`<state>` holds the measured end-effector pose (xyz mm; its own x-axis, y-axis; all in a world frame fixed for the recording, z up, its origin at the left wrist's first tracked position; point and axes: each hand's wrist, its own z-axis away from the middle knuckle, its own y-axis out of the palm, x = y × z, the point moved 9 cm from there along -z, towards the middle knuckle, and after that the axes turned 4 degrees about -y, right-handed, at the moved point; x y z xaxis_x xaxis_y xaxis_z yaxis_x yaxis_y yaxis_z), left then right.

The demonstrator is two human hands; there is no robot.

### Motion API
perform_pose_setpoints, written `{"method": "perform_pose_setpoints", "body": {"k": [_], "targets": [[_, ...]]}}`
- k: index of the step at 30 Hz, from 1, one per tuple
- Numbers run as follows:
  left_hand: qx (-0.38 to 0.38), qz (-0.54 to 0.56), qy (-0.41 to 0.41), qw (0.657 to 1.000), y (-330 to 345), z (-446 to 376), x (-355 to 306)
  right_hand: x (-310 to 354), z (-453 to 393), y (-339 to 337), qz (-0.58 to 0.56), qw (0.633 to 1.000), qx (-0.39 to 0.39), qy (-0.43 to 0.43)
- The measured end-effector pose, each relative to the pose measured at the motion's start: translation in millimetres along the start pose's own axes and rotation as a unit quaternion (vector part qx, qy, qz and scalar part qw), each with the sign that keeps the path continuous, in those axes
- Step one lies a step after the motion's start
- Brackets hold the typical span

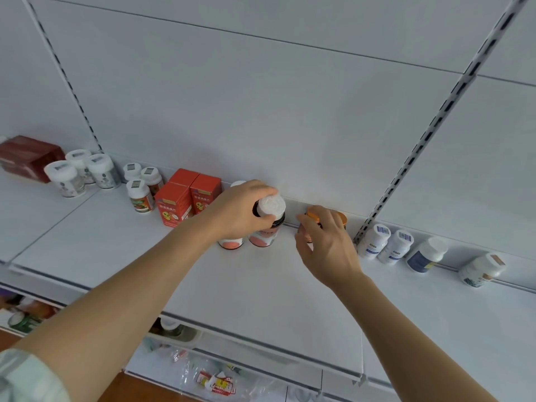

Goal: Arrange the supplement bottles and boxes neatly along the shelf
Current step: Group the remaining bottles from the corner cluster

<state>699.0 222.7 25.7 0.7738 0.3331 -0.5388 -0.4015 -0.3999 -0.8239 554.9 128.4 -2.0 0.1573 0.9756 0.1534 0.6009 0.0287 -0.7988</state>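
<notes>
My left hand (236, 211) grips the white cap of a dark bottle with a pink label (268, 224), which stands on the white shelf (261, 285) near the back wall. A second pink-label bottle (230, 243) stands just left of it, mostly hidden under my hand. My right hand (327, 242) reaches over an orange-capped bottle (314, 217), fingers spread around it; whether they grip it is unclear. Three red boxes (187, 195) stand to the left of my left hand.
Further left are white-capped bottles (140, 188), a group of larger white jars (79, 172) and a dark red box (26, 158). Right of the slotted upright (406, 158) stand several white bottles (385, 242). A lower shelf holds plastic-wrapped packets (214, 381).
</notes>
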Motion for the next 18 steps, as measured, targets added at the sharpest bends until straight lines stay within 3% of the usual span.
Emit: {"method": "perform_pose_setpoints", "body": {"k": [18], "targets": [[-0.012,-0.145,0.057,0.988,20,12,21,-12,13,17,0.024,0.997,0.057,0.035]]}}
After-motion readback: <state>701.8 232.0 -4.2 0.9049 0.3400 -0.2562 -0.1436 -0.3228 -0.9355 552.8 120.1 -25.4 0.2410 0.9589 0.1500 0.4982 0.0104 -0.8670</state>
